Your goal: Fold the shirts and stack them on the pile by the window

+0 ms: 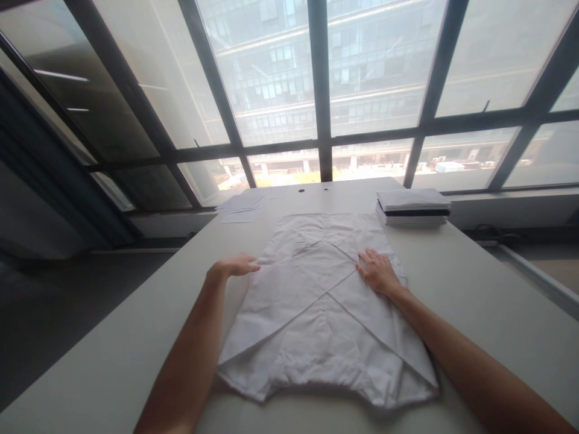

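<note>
Right hand (379, 271): spread flat on the cloth; light, even pressure should smooth it without dragging the diagonal folds.
Left hand (239, 265): well apart from your right, fingertips at the garment's left side; you can't tell whether they pinch. Keep that side straight.
White garment (323, 313): on the table (479, 289), between its left and right edges.
Look: crossing diagonal folds, buttons down the middle, creased, near hem uneven.
</note>
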Available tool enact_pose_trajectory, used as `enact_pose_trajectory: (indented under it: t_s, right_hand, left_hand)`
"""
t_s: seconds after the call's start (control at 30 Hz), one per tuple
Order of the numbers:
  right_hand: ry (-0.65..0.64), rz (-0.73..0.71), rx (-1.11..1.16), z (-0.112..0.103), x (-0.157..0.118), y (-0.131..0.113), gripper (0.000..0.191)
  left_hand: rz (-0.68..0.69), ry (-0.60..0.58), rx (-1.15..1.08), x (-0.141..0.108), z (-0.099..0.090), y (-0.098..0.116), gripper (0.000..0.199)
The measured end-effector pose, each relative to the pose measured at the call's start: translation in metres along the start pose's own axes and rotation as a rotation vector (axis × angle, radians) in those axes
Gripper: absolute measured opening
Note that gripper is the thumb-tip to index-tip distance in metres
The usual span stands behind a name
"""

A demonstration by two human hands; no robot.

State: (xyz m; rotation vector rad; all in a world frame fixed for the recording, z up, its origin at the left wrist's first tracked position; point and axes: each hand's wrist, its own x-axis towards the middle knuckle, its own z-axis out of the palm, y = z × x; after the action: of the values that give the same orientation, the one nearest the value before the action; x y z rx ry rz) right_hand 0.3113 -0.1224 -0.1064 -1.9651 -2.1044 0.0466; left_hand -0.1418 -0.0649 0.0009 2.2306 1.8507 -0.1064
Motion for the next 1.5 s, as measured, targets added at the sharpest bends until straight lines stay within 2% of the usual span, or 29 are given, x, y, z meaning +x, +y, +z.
enact_pose_trajectory:
  t_s: [0.1,0.17,0.23,0.3,0.37,0.57,0.67,0.77,0.83,1.03,1.17,1.27,1.37,1.5]
  right_hand:
    - [-0.001,0.002,0.006,0.0,0.001,0.0,0.053]
    - [0.003,-0.001,0.012,0.0,0.0,0.0,0.053]
    - [0.008,-0.006,0.014,-0.001,-0.001,0.0,0.052]
    - [0.011,-0.009,0.015,-0.002,-0.002,0.0,0.052]
    - [0.013,-0.011,0.015,-0.003,-0.003,-0.001,0.052]
    - [0.007,-0.003,0.01,-0.004,-0.003,-0.002,0.053]
    - [-0.006,-0.001,0.013,-0.004,-0.003,-0.003,0.054]
    - [-0.014,-0.005,0.012,-0.004,-0.004,-0.003,0.054]
    - [-0.023,-0.01,0.01,-0.004,-0.004,-0.004,0.054]
    - [-0.026,-0.021,0.02,-0.005,-0.005,-0.005,0.054]
    - [0.042,-0.03,0.037,-0.009,-0.006,-0.009,0.053]
    - [0.083,-0.103,0.063,-0.013,-0.008,-0.015,0.05]
    - [0.03,-0.155,0.078,-0.016,-0.011,-0.022,0.047]
    - [-0.037,-0.156,0.093,-0.014,-0.011,-0.025,0.048]
  left_hand:
    - [-0.007,-0.06,0.026,0.005,0.003,0.018,0.067]
    - [0.06,-0.073,0.004,0.008,0.009,0.034,0.07]
    - [0.135,-0.137,-0.021,0.011,0.018,0.046,0.073]
    - [0.19,-0.208,-0.03,0.011,0.027,0.054,0.075]
    - [0.2,-0.228,-0.02,0.01,0.034,0.057,0.075]
    - [0.109,-0.147,0.014,-0.004,0.056,0.076,0.075]
    - [0.048,-0.026,0.035,-0.014,0.076,0.088,0.074]
    - [0.07,0.127,0.051,-0.023,0.093,0.088,0.067]
    - [0.095,0.18,0.057,-0.027,0.099,0.084,0.064]
    - [0.118,0.209,0.062,-0.033,0.1,0.079,0.057]
    - [0.115,0.236,0.048,-0.032,0.101,0.08,0.056]
    - [0.123,0.226,0.043,-0.031,0.102,0.078,0.055]
    - [0.125,0.224,0.048,-0.03,0.102,0.076,0.054]
    - [0.128,0.229,0.052,-0.03,0.102,0.076,0.054]
